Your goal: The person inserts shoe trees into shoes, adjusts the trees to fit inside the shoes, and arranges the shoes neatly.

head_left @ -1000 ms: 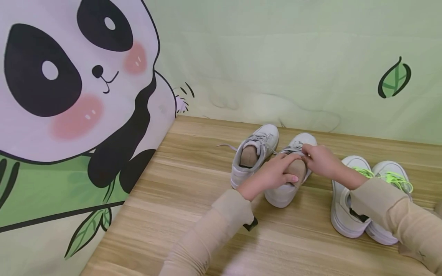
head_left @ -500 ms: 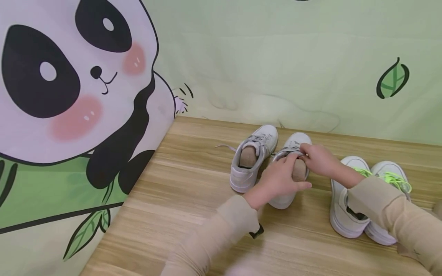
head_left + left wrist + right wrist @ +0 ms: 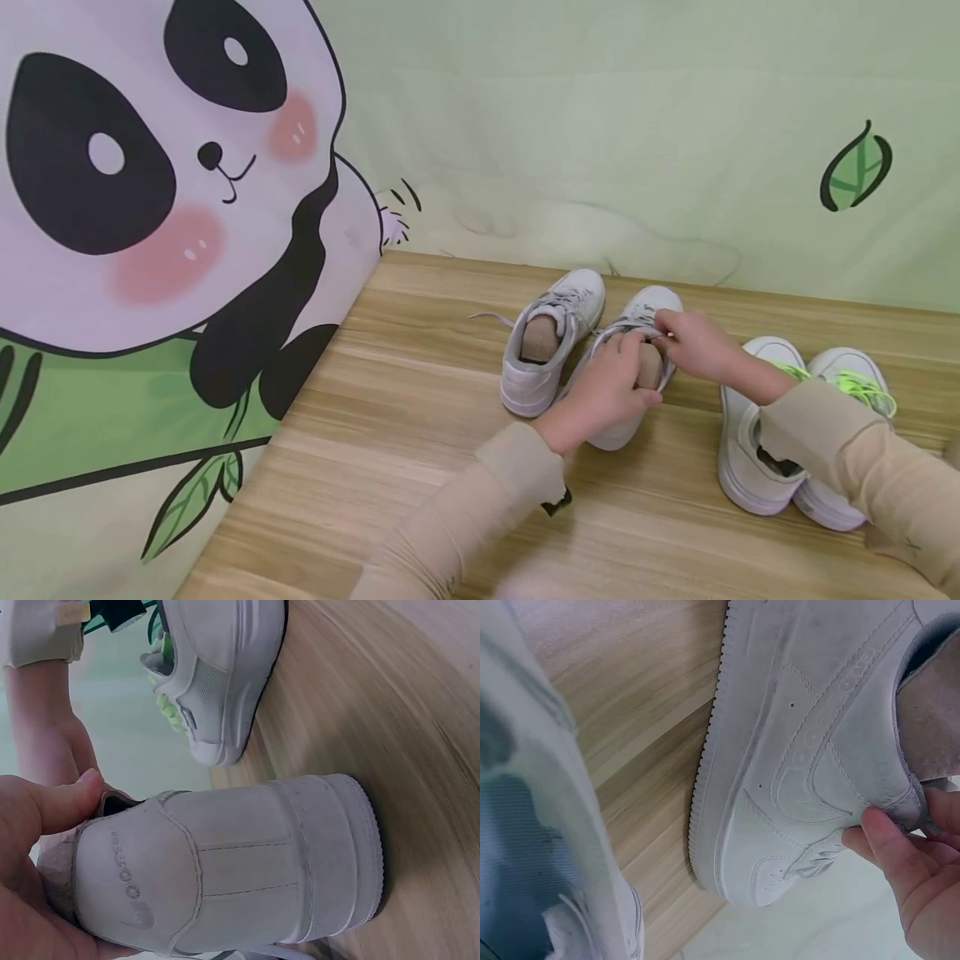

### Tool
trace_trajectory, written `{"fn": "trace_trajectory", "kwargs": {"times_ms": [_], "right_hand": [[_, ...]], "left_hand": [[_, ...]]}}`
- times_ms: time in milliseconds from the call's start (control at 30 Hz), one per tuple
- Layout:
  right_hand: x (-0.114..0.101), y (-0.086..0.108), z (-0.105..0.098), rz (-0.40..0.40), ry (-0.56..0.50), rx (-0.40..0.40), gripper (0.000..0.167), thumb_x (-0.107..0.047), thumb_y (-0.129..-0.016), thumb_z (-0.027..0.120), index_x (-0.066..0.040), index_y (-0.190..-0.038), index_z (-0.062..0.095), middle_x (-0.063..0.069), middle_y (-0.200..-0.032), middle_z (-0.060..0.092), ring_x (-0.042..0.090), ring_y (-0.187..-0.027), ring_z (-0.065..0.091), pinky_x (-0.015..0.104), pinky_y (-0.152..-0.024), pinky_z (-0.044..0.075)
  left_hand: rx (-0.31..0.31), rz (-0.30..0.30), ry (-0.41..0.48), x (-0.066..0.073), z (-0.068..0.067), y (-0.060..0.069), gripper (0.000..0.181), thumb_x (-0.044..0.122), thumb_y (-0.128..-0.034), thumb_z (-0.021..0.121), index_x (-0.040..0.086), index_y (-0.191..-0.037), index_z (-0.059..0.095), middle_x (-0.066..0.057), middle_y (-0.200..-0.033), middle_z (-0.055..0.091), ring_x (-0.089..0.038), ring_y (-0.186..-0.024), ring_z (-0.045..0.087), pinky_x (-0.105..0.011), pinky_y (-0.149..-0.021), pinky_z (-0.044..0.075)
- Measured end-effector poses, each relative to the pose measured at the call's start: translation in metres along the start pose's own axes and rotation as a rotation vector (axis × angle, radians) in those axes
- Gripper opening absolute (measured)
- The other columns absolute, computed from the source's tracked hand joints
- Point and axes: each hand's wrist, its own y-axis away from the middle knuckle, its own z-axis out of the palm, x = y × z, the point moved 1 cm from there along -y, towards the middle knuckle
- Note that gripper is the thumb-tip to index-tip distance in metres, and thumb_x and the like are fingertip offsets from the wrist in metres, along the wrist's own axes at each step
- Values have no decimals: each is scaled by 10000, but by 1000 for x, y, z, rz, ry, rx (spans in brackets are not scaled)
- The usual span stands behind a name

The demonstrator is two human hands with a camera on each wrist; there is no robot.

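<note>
In the head view, two white sneakers with grey laces stand side by side, toes towards the wall. My left hand [image 3: 600,392] lies over the opening of the right-hand sneaker [image 3: 655,298], fingers and thumb on either side of a brown insole [image 3: 649,367] that rises out of it. The thumb [image 3: 71,802] shows above the heel in the left wrist view. With thumb and fingertips, my right hand [image 3: 697,343] pinches the lace edge of the same sneaker [image 3: 810,757]. Beside it, the other grey-laced sneaker [image 3: 532,387] holds a brown insole [image 3: 540,337] inside.
Close by my right forearm stand white sneakers [image 3: 753,483] with bright green laces, partly covered by my sleeve [image 3: 825,425]. Behind the wooden floor [image 3: 375,467] hangs a pale green backdrop [image 3: 600,142] with a printed panda [image 3: 247,225].
My left hand has shifted from the insole's heel end, thumb lifting outward and then drawing back in; it covers more of the sneaker's left side. My right hand keeps its pinch.
</note>
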Motion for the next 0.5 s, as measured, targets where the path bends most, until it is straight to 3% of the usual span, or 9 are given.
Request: {"fn": "trace_trajectory", "kwargs": {"times_ms": [500], "right_hand": [[0, 3, 1, -22, 22, 34, 127, -19, -840, 497, -45, -715, 484, -5, -539, 391, 112, -493, 344, 238, -482, 295]], "left_hand": [[-7, 55, 14, -7, 3, -4, 675, 340, -781, 652, 99, -1296, 288, -102, -1297, 366, -187, -1224, 360, -260, -1003, 319]]}}
